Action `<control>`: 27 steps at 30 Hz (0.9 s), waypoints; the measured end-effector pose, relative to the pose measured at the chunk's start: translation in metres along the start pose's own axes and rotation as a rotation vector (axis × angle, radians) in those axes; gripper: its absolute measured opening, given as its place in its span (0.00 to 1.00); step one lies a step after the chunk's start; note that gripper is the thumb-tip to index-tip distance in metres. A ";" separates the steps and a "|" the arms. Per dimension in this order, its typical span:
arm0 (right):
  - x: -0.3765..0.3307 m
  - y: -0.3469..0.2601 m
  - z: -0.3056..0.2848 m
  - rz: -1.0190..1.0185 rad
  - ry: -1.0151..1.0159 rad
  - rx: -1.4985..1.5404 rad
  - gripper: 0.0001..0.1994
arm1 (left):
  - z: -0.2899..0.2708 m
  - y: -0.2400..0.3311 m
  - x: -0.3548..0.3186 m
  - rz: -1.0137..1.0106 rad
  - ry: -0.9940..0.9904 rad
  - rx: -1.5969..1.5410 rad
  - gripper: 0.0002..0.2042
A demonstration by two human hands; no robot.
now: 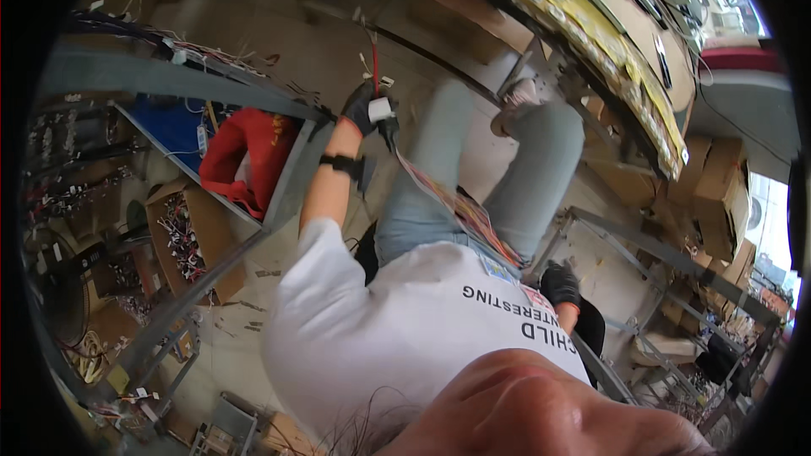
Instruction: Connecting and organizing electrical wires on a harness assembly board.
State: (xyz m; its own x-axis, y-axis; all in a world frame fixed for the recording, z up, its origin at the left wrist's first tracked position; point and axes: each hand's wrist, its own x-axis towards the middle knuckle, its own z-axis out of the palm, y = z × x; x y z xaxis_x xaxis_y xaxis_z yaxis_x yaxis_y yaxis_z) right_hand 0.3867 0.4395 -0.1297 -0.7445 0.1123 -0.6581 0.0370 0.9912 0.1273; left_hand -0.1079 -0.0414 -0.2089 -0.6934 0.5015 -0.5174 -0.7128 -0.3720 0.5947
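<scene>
Head view: left hand (361, 107) in black glove gripping a white tape roll (380, 109) shut-fisted, raised beside wire bundle (456, 207) running across lap; right hand (559, 283) closing on bundle's near end. Judgement: keeping bundle taut is helping even wrapping

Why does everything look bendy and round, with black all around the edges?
In the head view the fisheye lens bows straight things like the grey metal frame; the black ring is the lens edge. Daylight glares white at the upper right, and the gloved left hand looks slightly blurred.
</scene>
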 end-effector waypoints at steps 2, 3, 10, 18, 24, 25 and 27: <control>0.017 -0.076 -0.207 0.272 0.509 0.589 0.16 | 0.013 0.033 -0.092 0.106 0.184 -0.212 0.12; 0.022 -0.095 -0.271 0.169 0.558 0.544 0.15 | 0.018 0.036 -0.118 0.226 0.158 -0.187 0.11; 0.202 -0.250 -0.448 -0.914 0.667 0.903 0.19 | 0.069 0.018 -0.223 0.209 0.220 0.060 0.10; 0.285 -0.347 -0.539 -0.929 0.554 1.531 0.13 | 0.074 0.049 -0.175 0.718 0.501 1.355 0.22; 0.286 -0.346 -0.529 -0.914 0.456 1.677 0.07 | 0.134 0.090 -0.094 1.054 0.397 1.267 0.34; 0.281 -0.342 -0.533 -0.925 0.333 1.881 0.07 | 0.141 0.083 -0.086 0.889 0.312 1.129 0.37; 0.275 -0.308 -0.535 -1.052 -0.285 2.409 0.10 | 0.144 0.079 -0.078 0.747 0.301 0.892 0.28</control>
State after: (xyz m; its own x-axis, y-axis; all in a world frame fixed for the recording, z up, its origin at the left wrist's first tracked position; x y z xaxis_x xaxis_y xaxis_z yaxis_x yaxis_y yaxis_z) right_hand -0.1863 0.1270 0.0471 -0.9404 -0.3389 -0.0283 0.3078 -0.8128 -0.4946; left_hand -0.0948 0.0025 -0.0329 -0.9858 0.1457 0.0840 0.1173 0.2379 0.9642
